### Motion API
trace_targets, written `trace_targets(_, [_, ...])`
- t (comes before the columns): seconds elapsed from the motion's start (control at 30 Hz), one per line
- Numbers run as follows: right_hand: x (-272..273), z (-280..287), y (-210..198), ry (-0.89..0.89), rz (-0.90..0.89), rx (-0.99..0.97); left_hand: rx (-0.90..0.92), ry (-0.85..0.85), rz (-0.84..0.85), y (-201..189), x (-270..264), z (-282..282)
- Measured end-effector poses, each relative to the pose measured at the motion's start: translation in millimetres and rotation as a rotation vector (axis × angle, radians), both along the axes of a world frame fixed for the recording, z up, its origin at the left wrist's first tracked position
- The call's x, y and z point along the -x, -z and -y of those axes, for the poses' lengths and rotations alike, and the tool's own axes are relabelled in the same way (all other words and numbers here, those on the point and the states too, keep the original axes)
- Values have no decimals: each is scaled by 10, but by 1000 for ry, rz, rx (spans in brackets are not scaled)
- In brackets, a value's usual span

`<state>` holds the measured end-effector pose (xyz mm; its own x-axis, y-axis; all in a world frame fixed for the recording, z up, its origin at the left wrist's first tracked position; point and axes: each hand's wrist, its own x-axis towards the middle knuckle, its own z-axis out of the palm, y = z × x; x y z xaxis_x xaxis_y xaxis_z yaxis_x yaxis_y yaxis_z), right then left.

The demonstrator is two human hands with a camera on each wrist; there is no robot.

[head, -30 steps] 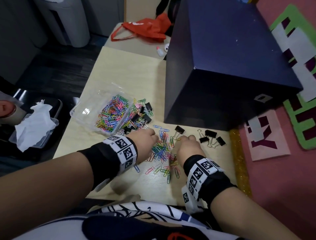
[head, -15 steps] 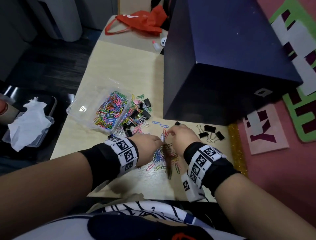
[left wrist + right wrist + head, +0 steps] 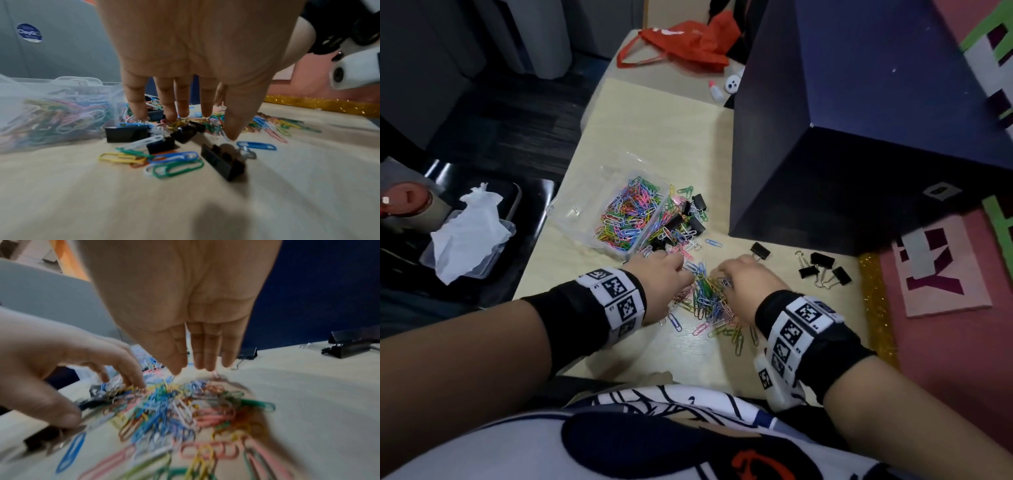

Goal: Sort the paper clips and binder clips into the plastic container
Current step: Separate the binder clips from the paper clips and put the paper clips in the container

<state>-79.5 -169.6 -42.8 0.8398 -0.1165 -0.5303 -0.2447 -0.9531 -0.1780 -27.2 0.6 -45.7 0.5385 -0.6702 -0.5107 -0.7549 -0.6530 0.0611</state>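
Observation:
A loose pile of coloured paper clips lies on the table between my hands. My left hand rests on the pile's left side, fingers straight down, tips touching clips and small black binder clips. My right hand is on the right side, its straight fingers just over the pile. Neither hand grips anything. The clear plastic container, half full of paper clips, stands to the left, with more mixed clips against its right wall.
A large dark blue box fills the table's back right. Three black binder clips lie right of my right hand, and one just beyond it. A tissue in a plastic tray sits off the table's left edge.
Both hands have shifted slightly over the pile, and the loose paper clips are bunched closer together between them. The right hand went forward toward the single binder clip and came back.

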Motion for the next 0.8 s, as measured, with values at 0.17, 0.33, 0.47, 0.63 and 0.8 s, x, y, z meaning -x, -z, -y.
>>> trace_targets(0.17, [214, -10, -52, 182, -284, 224, -107, -9, 37, -122, -74, 5])
trace_targets(0.33, [300, -111, 93, 296, -190, 126, -250, -22, -14, -117, -36, -76])
trace_targets(0.47, [210, -191, 121, 314, -127, 18, -200, -69, -27, -33, -2, -147])
trace_targets(0.63, [45, -284, 27, 155, 69, 17, -143, -27, 7, 14, -33, -266])
trace_targets(0.8, [-88, -579, 59, -202, 145, -34, -109, -21, 50, 38, -47, -389])
